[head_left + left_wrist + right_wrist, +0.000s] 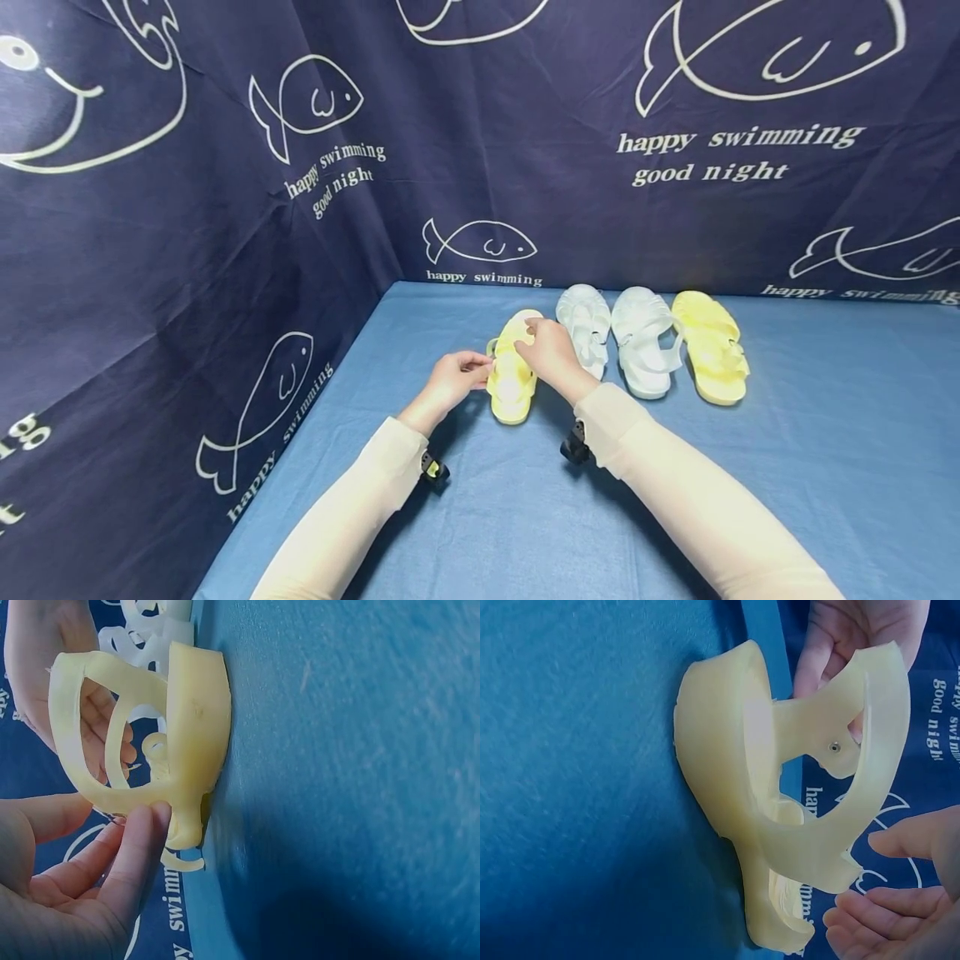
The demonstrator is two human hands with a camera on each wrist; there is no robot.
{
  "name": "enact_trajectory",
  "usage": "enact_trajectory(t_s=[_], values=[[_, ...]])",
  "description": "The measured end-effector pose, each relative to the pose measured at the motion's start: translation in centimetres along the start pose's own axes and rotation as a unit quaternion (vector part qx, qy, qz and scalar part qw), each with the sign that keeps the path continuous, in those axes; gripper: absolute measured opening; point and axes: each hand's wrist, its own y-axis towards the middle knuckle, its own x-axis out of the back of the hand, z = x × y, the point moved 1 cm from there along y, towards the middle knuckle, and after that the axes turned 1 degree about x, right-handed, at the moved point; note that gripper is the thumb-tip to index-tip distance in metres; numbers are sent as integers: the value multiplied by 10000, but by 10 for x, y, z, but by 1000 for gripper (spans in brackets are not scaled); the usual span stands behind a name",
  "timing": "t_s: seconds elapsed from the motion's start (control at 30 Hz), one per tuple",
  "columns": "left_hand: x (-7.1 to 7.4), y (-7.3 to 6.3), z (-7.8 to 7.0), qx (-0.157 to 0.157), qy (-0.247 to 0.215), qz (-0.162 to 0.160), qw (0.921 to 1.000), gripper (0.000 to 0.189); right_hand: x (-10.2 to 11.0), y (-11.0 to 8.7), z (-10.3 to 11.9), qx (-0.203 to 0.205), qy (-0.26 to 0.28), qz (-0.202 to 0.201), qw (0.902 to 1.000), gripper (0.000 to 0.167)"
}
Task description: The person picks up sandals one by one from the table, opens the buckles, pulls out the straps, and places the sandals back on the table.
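Observation:
A yellow sandal [511,379] lies sole down on the blue cloth, heel toward me, its straps arching over the footbed. At its left side, my left hand [457,373] pinches the strap edge near the buckle between thumb and fingers, as the left wrist view shows. My right hand [551,354] hovers over the sandal's right front part. In the right wrist view, the thumb and loosely bent fingers of that right hand [907,900] stand apart just beside the strap, with nothing between them. The sandal's rear strap [67,712] loops up over the heel.
Right of the hands stand two pale sandals, one partly behind my right wrist [585,321] and one beside it [647,375]. Another yellow sandal [720,387] ends the row. Dark blue fish-print curtains [465,150] hang behind and at the left of the blue cloth [510,517].

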Motion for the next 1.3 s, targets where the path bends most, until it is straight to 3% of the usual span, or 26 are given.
enact_trajectory(t_s=[0.3,0.57,0.73,1.03,1.3], values=[[-6,-12,-1,66,-2,10,10000,33,3,-20,-4,-75,530,-250,9983,55],[-10,-22,-6,132,-318,188,9992,42,3,-41,-7,-289,879,-206,9955,71],[-8,-24,-5,112,-143,175,9997,47,1,-48,-7,-457,1146,-63,9923,75],[-4,-41,8,341,-117,182,9992,63,-12,-71,-1,-1020,1850,269,9771,79],[-11,-41,8,530,-990,462,9926,64,-9,-80,-1,-1617,2367,524,9566,81]])
